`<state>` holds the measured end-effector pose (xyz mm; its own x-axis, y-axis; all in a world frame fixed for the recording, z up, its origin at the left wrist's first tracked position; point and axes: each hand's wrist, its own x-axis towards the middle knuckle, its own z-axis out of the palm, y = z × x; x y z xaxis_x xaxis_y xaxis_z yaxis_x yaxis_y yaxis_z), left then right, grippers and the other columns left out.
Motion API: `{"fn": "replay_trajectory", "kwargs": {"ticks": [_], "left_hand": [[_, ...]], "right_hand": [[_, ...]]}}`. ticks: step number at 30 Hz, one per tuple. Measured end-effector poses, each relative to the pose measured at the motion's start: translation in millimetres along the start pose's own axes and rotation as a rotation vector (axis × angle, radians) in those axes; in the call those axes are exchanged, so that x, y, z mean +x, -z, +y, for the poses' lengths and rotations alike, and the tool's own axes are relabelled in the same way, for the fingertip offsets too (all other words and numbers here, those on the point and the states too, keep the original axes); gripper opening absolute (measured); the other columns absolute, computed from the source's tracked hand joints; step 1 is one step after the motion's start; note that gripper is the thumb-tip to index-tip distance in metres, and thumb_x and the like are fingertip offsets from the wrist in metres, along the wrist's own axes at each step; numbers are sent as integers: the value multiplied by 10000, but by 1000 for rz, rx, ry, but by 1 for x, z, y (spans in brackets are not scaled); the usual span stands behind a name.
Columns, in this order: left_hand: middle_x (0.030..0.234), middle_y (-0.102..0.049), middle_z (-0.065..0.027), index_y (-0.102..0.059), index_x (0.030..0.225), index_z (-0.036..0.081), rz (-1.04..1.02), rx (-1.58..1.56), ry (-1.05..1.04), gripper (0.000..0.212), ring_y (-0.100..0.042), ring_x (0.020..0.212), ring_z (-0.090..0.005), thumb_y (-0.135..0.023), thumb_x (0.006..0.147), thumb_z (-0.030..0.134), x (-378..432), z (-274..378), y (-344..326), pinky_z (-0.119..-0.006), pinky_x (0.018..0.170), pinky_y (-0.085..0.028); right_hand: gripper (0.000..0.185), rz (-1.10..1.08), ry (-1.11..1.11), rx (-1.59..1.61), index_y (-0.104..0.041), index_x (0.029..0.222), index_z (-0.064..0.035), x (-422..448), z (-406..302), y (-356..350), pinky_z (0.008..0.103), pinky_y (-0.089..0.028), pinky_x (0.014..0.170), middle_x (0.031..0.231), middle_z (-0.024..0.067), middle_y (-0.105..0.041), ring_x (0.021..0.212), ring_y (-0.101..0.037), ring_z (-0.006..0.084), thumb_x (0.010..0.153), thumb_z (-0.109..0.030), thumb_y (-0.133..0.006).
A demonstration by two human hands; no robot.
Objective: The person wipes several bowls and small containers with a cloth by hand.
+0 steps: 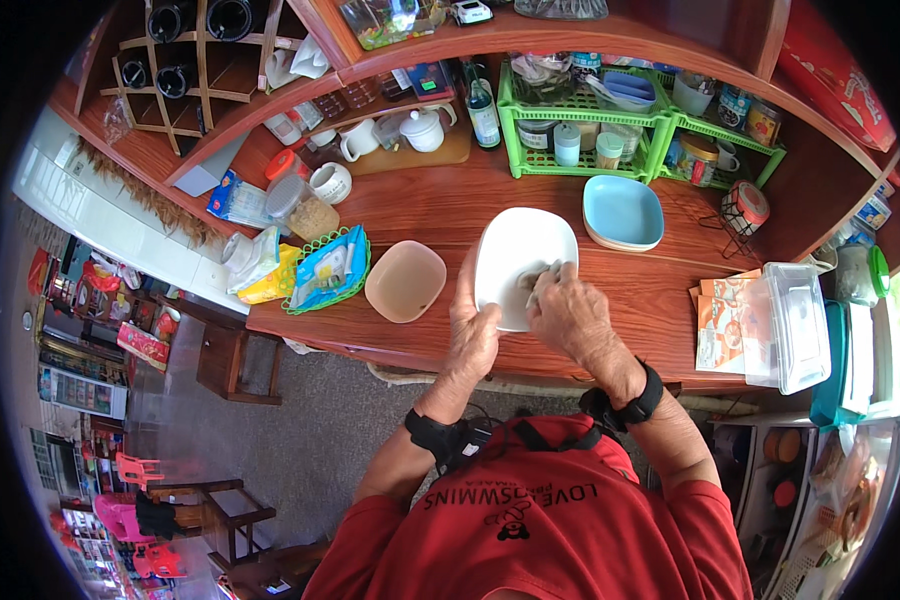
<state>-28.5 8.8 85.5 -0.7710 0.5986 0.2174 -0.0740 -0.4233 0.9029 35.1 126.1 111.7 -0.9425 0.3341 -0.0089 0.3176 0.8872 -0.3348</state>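
Note:
My left hand (474, 324) grips a white rounded-square dish (516, 244) by its left rim, the thumb over the near edge. Tilted towards me, the dish is held over the wooden counter (420, 360). A greyish cloth (531, 280) is bunched in my right hand (570, 311) and pressed against the inside of the dish. Most of the cloth is hidden by my fingers. Left of the dish stands a pale pink bowl (405, 281) with a small dark speck inside. Behind it to the right sits a stack topped by a light blue bowl (624, 210).
A green plastic rack (585, 116) with jars stands at the back, beside a glass bottle (482, 105). On the left are a green basket (328, 270) with a blue packet and a jar (304, 210). Orange printed leaflets (722, 319) and a clear plastic box (795, 326) lie right.

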Motion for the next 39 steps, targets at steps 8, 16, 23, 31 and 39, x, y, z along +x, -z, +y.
{"fn": "replay_trajectory", "kwargs": {"ticks": [8, 16, 23, 31, 39], "left_hand": [[1267, -340, -76, -171, 1338, 170, -11, -176, 278, 546, -376, 1141, -189, -384, 889, 397, -3, 5, -5, -349, 913, -379], [1300, -307, -78, -121, 1357, 178, 23, -146, 94, 504, -360, 1151, -171, -343, 920, 297, -6, 8, -14, -325, 940, -348], [1293, -320, -86, -164, 1349, 137, 67, 139, 15, 502, -356, 1152, -168, -317, 920, 346, -1, -1, 7, -306, 944, -330], [1285, -318, -83, -152, 1345, 141, -15, -37, 200, 585, -341, 1170, -201, -288, 885, 477, -5, -12, 8, -336, 952, -333], [1241, -381, -79, -257, 1316, 95, 126, 8, 188, 534, -395, 1120, -182, -405, 886, 376, 2, -5, 13, -342, 938, -351]], "right_hand": [[562, 338, 326, 471, -433, 1168, -58, 1, 2, -16, 374, -483, 753, 1033, 192, -444, 935, -495, 336, 637, 34, -594], [471, 296, 159, 172, -408, 1140, -13, -3, 4, -14, 381, -527, 626, 990, 184, -445, 826, -541, 354, 693, -5, -555], [371, -18, 481, 499, -489, 1090, -30, 3, 15, 9, 349, -494, 649, 891, 158, -519, 776, -565, 254, 731, -73, -572], [434, 103, 141, 804, -461, 1158, -41, 18, -11, -6, 315, -473, 738, 986, 154, -429, 879, -523, 250, 732, 17, -525], [421, -223, 621, 393, -566, 1041, -155, 2, 5, 10, 322, -479, 737, 971, 72, -469, 898, -509, 266, 664, 32, -558]]}}
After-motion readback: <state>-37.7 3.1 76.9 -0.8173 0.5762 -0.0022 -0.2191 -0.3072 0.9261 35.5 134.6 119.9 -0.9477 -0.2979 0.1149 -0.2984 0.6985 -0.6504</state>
